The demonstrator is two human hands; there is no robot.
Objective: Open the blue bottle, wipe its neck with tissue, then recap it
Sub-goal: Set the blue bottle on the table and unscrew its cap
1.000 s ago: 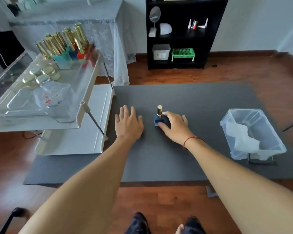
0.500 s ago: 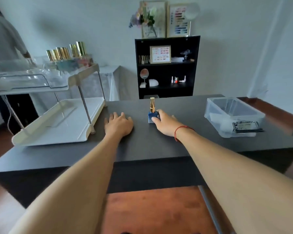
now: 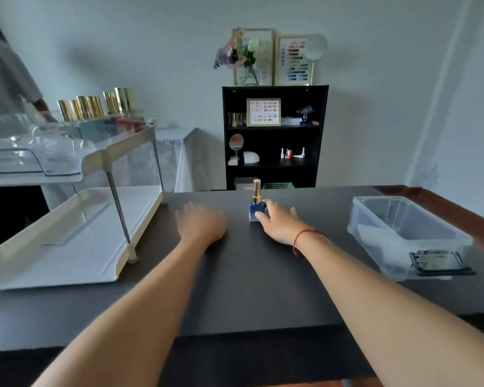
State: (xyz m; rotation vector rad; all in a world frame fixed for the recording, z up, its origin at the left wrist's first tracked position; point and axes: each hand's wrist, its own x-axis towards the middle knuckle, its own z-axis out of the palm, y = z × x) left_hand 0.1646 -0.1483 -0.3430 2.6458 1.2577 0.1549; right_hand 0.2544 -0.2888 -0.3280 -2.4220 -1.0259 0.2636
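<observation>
Little has changed beyond the viewpoint, which is raised since a second ago. The blue bottle (image 3: 255, 212), gold cap on, is held upright at its base by the right hand (image 3: 280, 224), seemingly closed around it. Left of the bottle, the left hand (image 3: 200, 223) is laid flat and spread; opening is not yet begun.

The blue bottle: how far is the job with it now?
Nothing looks done: the blue bottle stands upright on the table, gold cap on. In hand: the right hand grips its base; the left hand lies flat. Left: uncapping, wiping the neck, recapping. Tissue may be in the clear bin.
</observation>
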